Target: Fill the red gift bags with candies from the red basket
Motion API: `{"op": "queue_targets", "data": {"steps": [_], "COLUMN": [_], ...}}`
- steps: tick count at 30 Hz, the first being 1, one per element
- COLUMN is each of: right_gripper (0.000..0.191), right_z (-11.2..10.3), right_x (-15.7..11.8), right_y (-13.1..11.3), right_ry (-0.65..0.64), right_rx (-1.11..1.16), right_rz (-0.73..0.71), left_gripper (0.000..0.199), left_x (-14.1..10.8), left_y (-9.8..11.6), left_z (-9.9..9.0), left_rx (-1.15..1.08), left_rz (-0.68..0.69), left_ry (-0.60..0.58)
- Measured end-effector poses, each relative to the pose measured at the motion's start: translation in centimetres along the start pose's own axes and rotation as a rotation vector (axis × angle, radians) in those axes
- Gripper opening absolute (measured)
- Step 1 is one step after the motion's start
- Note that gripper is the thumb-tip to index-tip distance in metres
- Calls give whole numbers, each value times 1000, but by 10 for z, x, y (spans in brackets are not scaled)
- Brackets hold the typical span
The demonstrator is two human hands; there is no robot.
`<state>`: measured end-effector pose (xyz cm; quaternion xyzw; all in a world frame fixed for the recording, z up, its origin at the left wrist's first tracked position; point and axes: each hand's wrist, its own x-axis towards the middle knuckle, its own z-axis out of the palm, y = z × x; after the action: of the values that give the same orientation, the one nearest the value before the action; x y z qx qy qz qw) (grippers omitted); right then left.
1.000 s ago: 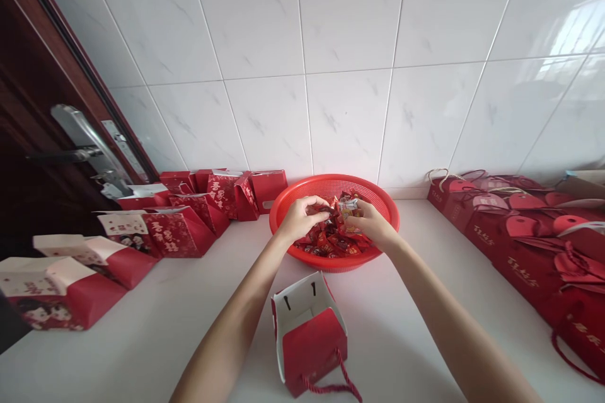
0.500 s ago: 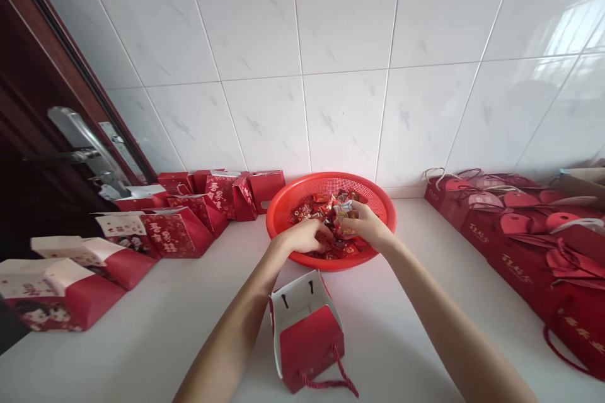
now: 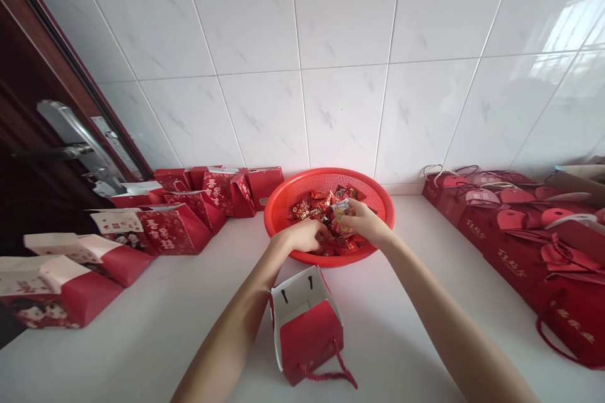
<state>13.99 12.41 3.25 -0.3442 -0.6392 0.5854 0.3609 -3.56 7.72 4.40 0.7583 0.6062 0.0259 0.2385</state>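
A red plastic basket (image 3: 278, 208) holds a heap of wrapped candies (image 3: 324, 201), mostly in red wrappers. Both hands reach into it. My left hand (image 3: 304, 236) is at the near left of the heap, its fingers curled down among the candies; whatever they pinch is hidden. At the right, my right hand (image 3: 363, 224) has its fingers closed round a candy in a pale, whitish wrapper (image 3: 339, 208). Between my forearms stands a red gift box (image 3: 312, 337) with its top open, white inside, and a twisted red cord handle hanging toward me.
Several red and cream paper boxes (image 3: 174, 230) stand at the left, near a dark door with a metal handle (image 3: 78, 132). Rows of closed red gift boxes with cords (image 3: 501, 258) line the right side. A white tiled wall (image 3: 345, 107) rises behind the white tabletop (image 3: 392, 340).
The view has shifted slightly. Both hands stay in the basket with only small finger movements, and the open gift box stands where it was.
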Motion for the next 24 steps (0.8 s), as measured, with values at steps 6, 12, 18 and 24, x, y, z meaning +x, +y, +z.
{"op": "queue_targets", "data": {"steps": [6,12,18,24], "right_gripper": [22,19,30,48], "right_z": [-1,-3,-5,-5], "right_x": [0,4,1,-2], "right_y": [-2,0,-6,-10], "right_ry": [37,131,76,-72], "right_rx": [44,31,89,156], "right_rz": [6,-20,-11,-3], "left_gripper": [15,23,29,33], "left_x": [-1,6,6,5], "left_y": [0,-7,-7,-7], "left_z": [-1,-3,-3,-4], "left_rx": [15,-177,-399,-468], "left_rz": [-34,116,191,183], "left_ry": [18,348,488,514]}}
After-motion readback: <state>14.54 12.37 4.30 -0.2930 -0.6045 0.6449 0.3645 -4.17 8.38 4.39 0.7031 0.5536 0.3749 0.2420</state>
